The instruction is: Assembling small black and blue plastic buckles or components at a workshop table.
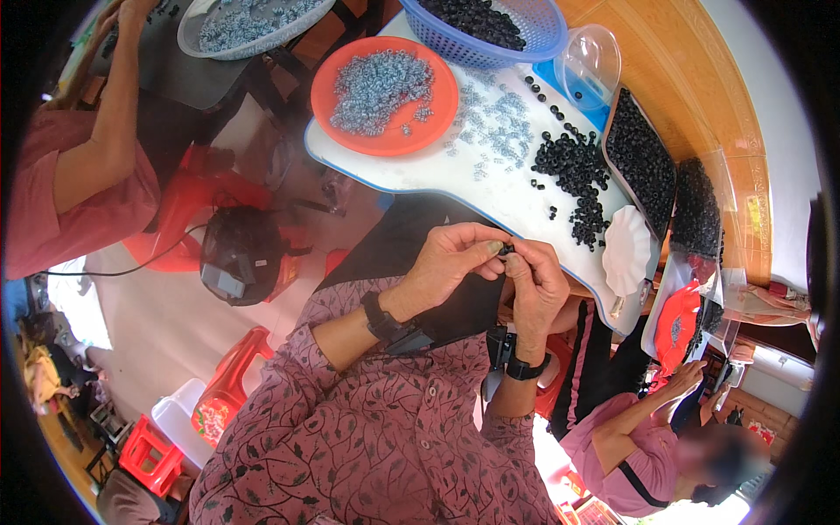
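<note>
Just off the table's near edge, my left hand (448,265) and my right hand (537,287) meet, thumbs and fingertips pinched together. Between them is a small black part (507,249), mostly covered by the fingers, so its exact kind cannot be made out. Beyond my hands, small black ring-like pieces (573,166) lie loose on the white table (394,172). Left of them spread small clear-grey pieces (499,131). More of these grey pieces fill much of an orange-red plate (429,131).
A blue basket (547,39) of black pieces stands at the back, beside a clear plastic bowl (604,57). Along the right are a black-filled tray (643,144) and a white scalloped dish (626,249). Co-workers sit at left (96,166) and lower right (626,437). Red stools (232,372) stand behind.
</note>
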A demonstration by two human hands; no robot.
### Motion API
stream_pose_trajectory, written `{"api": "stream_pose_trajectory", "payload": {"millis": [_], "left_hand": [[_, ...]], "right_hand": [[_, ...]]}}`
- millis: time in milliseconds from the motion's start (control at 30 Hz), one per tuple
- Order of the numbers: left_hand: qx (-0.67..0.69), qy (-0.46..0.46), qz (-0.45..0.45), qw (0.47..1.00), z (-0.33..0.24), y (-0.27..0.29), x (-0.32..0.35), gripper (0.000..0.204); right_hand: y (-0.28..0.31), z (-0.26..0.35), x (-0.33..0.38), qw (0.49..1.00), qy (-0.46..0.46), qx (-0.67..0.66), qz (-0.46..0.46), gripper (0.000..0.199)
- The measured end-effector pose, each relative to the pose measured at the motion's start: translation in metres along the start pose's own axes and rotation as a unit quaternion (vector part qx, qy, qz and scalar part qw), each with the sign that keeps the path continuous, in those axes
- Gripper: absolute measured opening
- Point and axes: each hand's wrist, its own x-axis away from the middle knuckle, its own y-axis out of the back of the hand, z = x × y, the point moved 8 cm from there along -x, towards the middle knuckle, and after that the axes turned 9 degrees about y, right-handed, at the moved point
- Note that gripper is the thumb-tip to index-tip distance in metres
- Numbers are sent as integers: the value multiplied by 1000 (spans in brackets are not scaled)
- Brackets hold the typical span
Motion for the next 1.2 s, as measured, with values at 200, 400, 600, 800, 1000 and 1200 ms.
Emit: {"api": "stream_pose_trajectory", "payload": {"millis": [200,400,600,800,1000,1200], "left_hand": [[2,-14,0,1000,0,0,-1,21],[-18,-24,-5,1000,-2,-1,1,22],[-19,-20,-8,1000,-2,-1,1,23],[-13,-34,-4,999,-6,-3,4,24],[-24,-42,-12,999,-7,-3,5,26],[-39,-46,-18,998,-8,1,4,25]], "right_hand": [[0,3,-1,1000,10,4,-4,17],[-1,8,-3,1000,20,5,-11,17],[-2,9,-5,1000,25,16,-1,16],[-4,12,-6,999,36,14,14,15],[-8,16,-6,996,74,39,26,15],[-15,18,-4,993,85,72,49,17]]}}
